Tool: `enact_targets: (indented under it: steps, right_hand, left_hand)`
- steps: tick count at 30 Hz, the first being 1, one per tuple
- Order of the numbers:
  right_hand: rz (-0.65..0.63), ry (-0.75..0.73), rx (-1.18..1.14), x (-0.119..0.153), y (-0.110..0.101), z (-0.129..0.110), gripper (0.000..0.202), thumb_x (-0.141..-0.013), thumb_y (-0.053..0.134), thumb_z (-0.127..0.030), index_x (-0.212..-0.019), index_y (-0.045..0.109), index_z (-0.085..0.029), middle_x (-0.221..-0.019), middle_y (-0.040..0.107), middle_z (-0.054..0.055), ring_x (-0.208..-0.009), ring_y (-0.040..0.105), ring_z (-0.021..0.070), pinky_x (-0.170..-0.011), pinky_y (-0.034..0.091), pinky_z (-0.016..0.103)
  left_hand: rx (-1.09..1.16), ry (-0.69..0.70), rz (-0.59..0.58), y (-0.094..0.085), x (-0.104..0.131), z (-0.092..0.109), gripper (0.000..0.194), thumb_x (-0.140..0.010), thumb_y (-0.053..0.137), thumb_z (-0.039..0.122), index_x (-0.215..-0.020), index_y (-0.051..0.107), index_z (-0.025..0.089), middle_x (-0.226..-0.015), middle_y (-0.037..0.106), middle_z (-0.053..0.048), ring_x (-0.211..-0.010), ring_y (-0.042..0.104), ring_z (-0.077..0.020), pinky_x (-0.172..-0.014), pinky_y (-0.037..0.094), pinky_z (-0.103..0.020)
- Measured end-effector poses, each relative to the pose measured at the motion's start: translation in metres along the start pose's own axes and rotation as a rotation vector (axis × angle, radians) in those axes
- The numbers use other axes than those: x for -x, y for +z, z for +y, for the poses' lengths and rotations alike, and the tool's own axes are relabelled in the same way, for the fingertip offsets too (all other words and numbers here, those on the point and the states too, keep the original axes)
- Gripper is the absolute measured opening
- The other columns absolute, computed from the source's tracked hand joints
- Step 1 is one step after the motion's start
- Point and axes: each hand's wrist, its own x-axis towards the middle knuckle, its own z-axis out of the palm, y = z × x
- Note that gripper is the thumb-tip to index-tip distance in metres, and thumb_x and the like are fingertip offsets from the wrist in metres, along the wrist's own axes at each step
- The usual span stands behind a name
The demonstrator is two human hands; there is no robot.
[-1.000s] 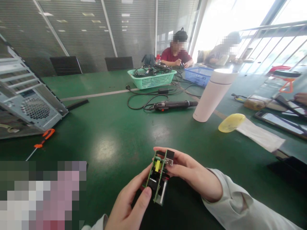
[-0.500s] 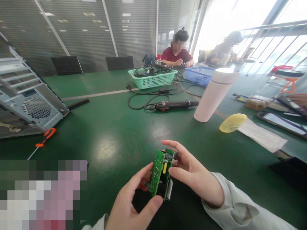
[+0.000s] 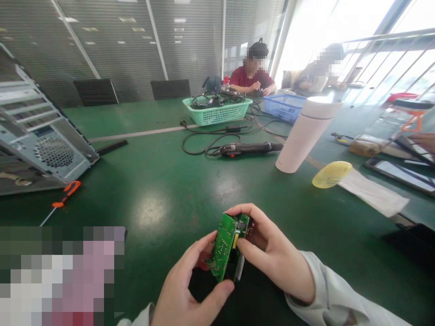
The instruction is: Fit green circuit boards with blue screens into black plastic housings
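Observation:
Between my two hands is a green circuit board assembly [image 3: 223,249], tilted upright above the table. Its near face shows rows of solder points, and a yellow component and dark parts sit between it and a second board behind. My left hand [image 3: 195,283] grips the lower left, thumb at the bottom edge and fingers behind the left side. My right hand [image 3: 272,249] holds the right side, with its thumb near the yellow component and the index finger bent over the top corner. The far side of the assembly is hidden.
A metal computer case [image 3: 44,136] stands left, an orange-handled screwdriver [image 3: 66,194] beside it. Ahead lie a black electric screwdriver [image 3: 251,149], a green basket [image 3: 222,115] of cables and a blue basket [image 3: 283,108]. A pink tumbler [image 3: 302,140] stands right. Two people sit beyond.
My right index finger has come down from above the board onto its top corner. The board has turned slightly, showing more of its solder face.

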Motion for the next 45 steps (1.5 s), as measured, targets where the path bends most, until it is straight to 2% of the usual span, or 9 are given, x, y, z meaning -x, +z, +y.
enact_targets:
  steps: [6,11,17,20,28,33,36,41,45]
  right_hand:
    - [0.033,-0.013,0.032,0.002,0.002,0.004,0.043,-0.09,0.053,-0.022,-0.13,0.037,-0.025,-0.13,0.046,0.005,-0.104,0.058,0.0114,-0.088,0.054,0.022]
    - [-0.025,0.04,0.026,0.003,0.002,0.002,0.044,-0.092,0.049,-0.025,-0.134,0.037,-0.022,-0.122,0.053,0.007,-0.107,0.057,0.0156,-0.093,0.052,0.03]
    - [-0.071,0.071,-0.002,0.002,-0.001,-0.004,0.049,-0.091,0.056,-0.027,-0.135,0.035,-0.021,-0.132,0.049,0.009,-0.116,0.055,0.0185,-0.093,0.051,0.03]
    - [-0.085,0.063,-0.023,0.0,-0.002,-0.003,0.051,-0.092,0.06,-0.031,-0.135,0.035,-0.022,-0.129,0.051,0.009,-0.114,0.056,0.0173,-0.092,0.052,0.028]
    - [-0.112,0.055,-0.073,0.001,-0.004,-0.003,0.047,-0.093,0.063,-0.029,-0.131,0.038,-0.023,-0.123,0.054,0.006,-0.107,0.058,0.0124,-0.088,0.051,0.022]
    - [-0.158,0.081,-0.255,0.001,-0.002,-0.004,0.045,-0.095,0.063,-0.03,-0.13,0.035,-0.024,-0.129,0.05,0.007,-0.112,0.056,0.011,-0.093,0.05,0.021]
    - [-0.156,0.111,-0.329,0.0,-0.001,-0.005,0.047,-0.092,0.067,-0.028,-0.128,0.037,-0.024,-0.128,0.051,0.006,-0.109,0.058,0.0115,-0.092,0.051,0.022]
    - [-0.088,0.309,-0.525,-0.002,-0.003,-0.005,0.052,-0.084,0.072,-0.03,-0.126,0.042,-0.024,-0.128,0.052,0.006,-0.1,0.062,0.0149,-0.084,0.054,0.026]
    - [-0.025,0.357,-0.65,-0.003,-0.006,0.003,0.058,-0.078,0.076,-0.037,-0.125,0.046,-0.024,-0.13,0.053,0.009,-0.1,0.064,0.0224,-0.083,0.055,0.032]
  left_hand:
    - [0.119,-0.048,0.031,0.002,0.0,0.005,0.05,-0.076,0.071,0.018,-0.121,0.053,0.027,-0.116,0.072,-0.003,-0.105,0.068,-0.0215,-0.089,0.054,-0.032]
    - [0.111,-0.05,0.058,0.003,0.001,0.005,0.05,-0.073,0.073,0.018,-0.12,0.054,0.025,-0.114,0.072,-0.005,-0.103,0.069,-0.0239,-0.088,0.055,-0.035]
    - [0.049,0.009,0.062,0.003,0.002,0.002,0.052,-0.074,0.072,0.017,-0.122,0.054,0.029,-0.113,0.071,-0.002,-0.1,0.069,-0.0235,-0.086,0.053,-0.035]
    - [0.057,0.031,0.062,0.003,0.002,0.003,0.053,-0.075,0.073,0.018,-0.123,0.053,0.031,-0.113,0.07,-0.001,-0.101,0.068,-0.0228,-0.086,0.053,-0.034]
    - [0.004,0.094,0.054,0.001,0.003,0.005,0.056,-0.078,0.072,0.017,-0.125,0.05,0.037,-0.115,0.065,0.002,-0.104,0.064,-0.0204,-0.088,0.051,-0.031]
    - [-0.065,0.164,0.052,0.0,0.004,0.006,0.058,-0.078,0.071,0.018,-0.126,0.047,0.04,-0.116,0.058,0.003,-0.104,0.06,-0.0192,-0.085,0.051,-0.028]
    - [-0.078,0.195,0.063,-0.001,0.006,0.004,0.061,-0.077,0.074,0.023,-0.128,0.047,0.041,-0.12,0.053,0.001,-0.107,0.058,-0.0214,-0.084,0.051,-0.029]
    - [-0.019,0.185,0.038,0.001,0.01,0.001,0.065,-0.077,0.075,0.039,-0.135,0.044,0.044,-0.125,0.05,0.0,-0.109,0.059,-0.0247,-0.087,0.052,-0.033]
    - [0.02,0.181,0.043,0.003,0.008,0.005,0.065,-0.078,0.07,0.025,-0.135,0.045,0.043,-0.124,0.051,0.0,-0.109,0.058,-0.0242,-0.086,0.052,-0.031]
